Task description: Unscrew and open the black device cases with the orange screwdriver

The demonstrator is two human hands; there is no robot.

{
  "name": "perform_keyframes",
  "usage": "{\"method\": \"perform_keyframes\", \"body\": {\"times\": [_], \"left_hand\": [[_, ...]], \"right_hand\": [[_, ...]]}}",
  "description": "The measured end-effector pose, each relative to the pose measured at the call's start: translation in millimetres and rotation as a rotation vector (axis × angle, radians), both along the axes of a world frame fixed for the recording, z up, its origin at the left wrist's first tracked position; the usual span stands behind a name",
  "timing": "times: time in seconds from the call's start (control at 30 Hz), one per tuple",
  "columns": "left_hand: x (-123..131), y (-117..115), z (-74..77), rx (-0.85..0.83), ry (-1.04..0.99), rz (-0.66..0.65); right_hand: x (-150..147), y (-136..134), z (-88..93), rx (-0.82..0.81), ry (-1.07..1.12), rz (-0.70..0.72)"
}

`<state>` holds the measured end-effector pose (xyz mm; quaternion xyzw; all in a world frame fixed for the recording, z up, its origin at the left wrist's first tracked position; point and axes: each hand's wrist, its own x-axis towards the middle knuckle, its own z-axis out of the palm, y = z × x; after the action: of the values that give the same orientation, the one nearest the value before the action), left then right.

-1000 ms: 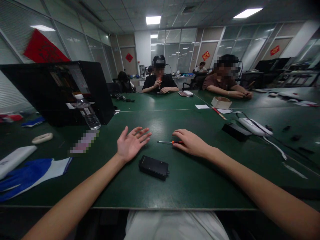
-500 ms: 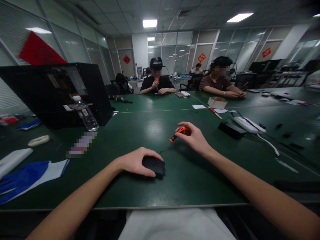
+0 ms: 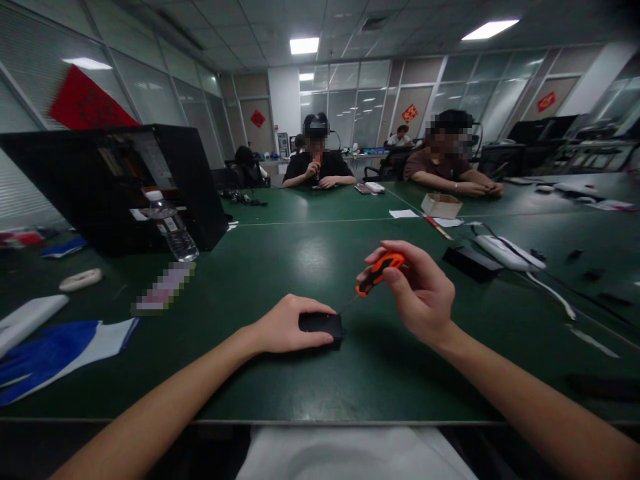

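My left hand (image 3: 290,325) grips a small black box (image 3: 323,324) from its left side, thumb along the near edge and fingers along the far edge. The box rests on the green table (image 3: 280,390). Held in my right hand (image 3: 423,293) is an orange and black screwdriver (image 3: 381,272), tilted with its thin shaft pointing down to the left. The screwdriver's tip is close to the far right corner of the box; whether it touches I cannot tell.
At the left stand a black computer case (image 3: 200,187) and a clear water bottle (image 3: 173,227), with a blue and white glove (image 3: 60,350) nearer. A white power strip (image 3: 507,252) and a black block (image 3: 473,262) lie at the right. Two people (image 3: 317,163) sit across the table.
My right hand has moved right and turned, bringing the screwdriver upright at a slant with its tip by the box. My left hand and the box have shifted slightly right.
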<state>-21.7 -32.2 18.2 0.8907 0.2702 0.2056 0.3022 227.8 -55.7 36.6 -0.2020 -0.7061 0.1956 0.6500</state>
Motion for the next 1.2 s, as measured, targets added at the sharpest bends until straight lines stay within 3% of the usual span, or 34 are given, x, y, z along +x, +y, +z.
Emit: {"method": "perform_keyframes", "body": {"times": [0.17, 0.47, 0.63, 0.83, 1.2], "left_hand": [[1.2, 0.1, -2.1, -0.01, -0.005, 0.019], [6.0, -5.1, 2.2, -0.17, -0.008, 0.101], [7.9, -1.9, 1.4, -0.165, 0.001, 0.086], [15.3, 8.3, -1.2, -0.112, -0.002, 0.081], [16.6, 9.8, -0.3, -0.131, -0.003, 0.093]], "right_hand": [[-2.3, -0.4, 0.7, 0.02, -0.048, 0.004], [-3.8, 4.1, -2.2, 0.024, -0.131, -0.037], [-5.2, 6.1, 23.4, 0.022, -0.359, -0.083], [-10.2, 20.7, 60.1, 0.182, -0.666, -0.152], [-0.2, 36.3, 54.8, 0.099, -0.617, -0.263]]}}
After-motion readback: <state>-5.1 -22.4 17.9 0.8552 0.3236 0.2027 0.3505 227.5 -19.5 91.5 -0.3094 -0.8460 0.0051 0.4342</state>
